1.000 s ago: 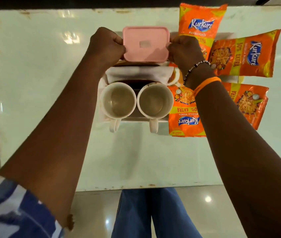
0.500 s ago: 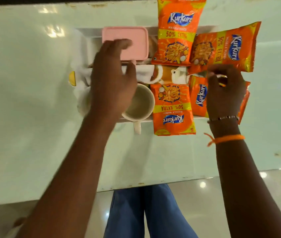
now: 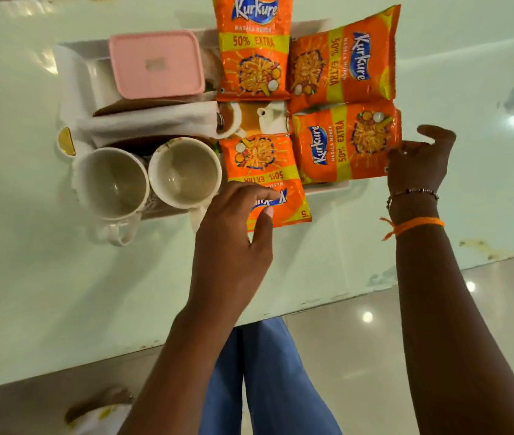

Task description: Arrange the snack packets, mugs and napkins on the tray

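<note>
Glossy tiled floor shows past the near edge of a pale, shiny white desk [image 3: 61,277], and on the desk sits a white rectangular tray [image 3: 327,188] already crowded with things.

On the tray's left half, two cream ceramic mugs [image 3: 149,180] stand upright side by side with handles toward the person; both look empty inside. Behind them lies a folded white cloth napkin [image 3: 152,120], and behind that a pink rectangular plastic box with its lid on [image 3: 155,64], so I cannot tell what it holds.

Four orange foil snack packets fill the right half in a rough two-by-two block, probably so they lie flat and share the space evenly. The far-left packet [image 3: 254,48] and far-right packet [image 3: 343,61] overhang the tray's far edge. The near-left packet [image 3: 262,171] sticks out over the near rim, and the near-right packet [image 3: 348,142] lies crosswise beside it.

The right hand [image 3: 419,161] rests its fingertips on the near-right packet's outer edge, grip loose and half open, seemingly nudging it inward. The left hand [image 3: 236,227] hovers over the near-left packet's lower end, fingers spread and holding nothing, thumb just above the foil, likely about to square it up.
</note>
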The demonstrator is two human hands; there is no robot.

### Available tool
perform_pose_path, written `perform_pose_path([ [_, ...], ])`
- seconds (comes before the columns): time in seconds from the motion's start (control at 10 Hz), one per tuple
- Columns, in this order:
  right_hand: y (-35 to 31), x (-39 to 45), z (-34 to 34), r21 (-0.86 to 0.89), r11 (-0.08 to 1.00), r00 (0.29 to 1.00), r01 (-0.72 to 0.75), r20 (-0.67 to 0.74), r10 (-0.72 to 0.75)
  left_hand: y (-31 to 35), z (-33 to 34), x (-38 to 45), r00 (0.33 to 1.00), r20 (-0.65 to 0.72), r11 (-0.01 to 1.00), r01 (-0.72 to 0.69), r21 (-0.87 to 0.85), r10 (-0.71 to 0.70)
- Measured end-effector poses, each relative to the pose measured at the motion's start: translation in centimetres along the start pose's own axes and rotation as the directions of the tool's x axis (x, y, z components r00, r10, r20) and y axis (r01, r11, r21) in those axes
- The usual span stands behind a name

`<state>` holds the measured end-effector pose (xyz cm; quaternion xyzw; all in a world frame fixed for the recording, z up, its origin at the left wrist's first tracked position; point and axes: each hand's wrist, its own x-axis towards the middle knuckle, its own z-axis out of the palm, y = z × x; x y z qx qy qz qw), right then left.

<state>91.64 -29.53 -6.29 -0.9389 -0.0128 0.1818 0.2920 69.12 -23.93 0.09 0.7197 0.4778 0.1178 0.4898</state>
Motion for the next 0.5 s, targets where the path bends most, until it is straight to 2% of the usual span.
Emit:
perform_pose_path([
  [0.1, -0.1, 0.0, 0.1, -0.026, 1.000, 0.999, -0.008, 0.046, 0.009, -0.3, 0.3, -0.3, 1.000, -0.013, 1.000, 0.022, -0.016, -0.023],
  [0.2, 0.1, -1.5, -0.3, -0.139, 0.989, 0.998, 0.056, -0.030, -0.061, -0.6, 0.5, -1.1, 0.998, -0.043, 0.999, 0.044, -0.020, -0.045],
  [0.3, -0.4, -4.3, -0.5, -0.146, 0.958, 0.964, 0.247, -0.063, -0.258, -0.9, 0.2, -1.7, 0.994, -0.103, 0.999, 0.032, -0.001, -0.032],
  [0.4, -2.4, -7.9, 0.9, -0.112, 0.858, 0.865, 0.500, 0.112, -0.490, -1.0, -0.8, -1.6, 0.985, -0.163, 0.997, -0.048, 0.057, 0.057],
  [0.5, -4.7, -11.5, 3.2, -0.094, 0.720, 0.710, 0.688, 0.295, -0.640, -0.9, -2.3, -0.2, 0.966, -0.212, 0.971, -0.105, 0.213, 0.151],
])
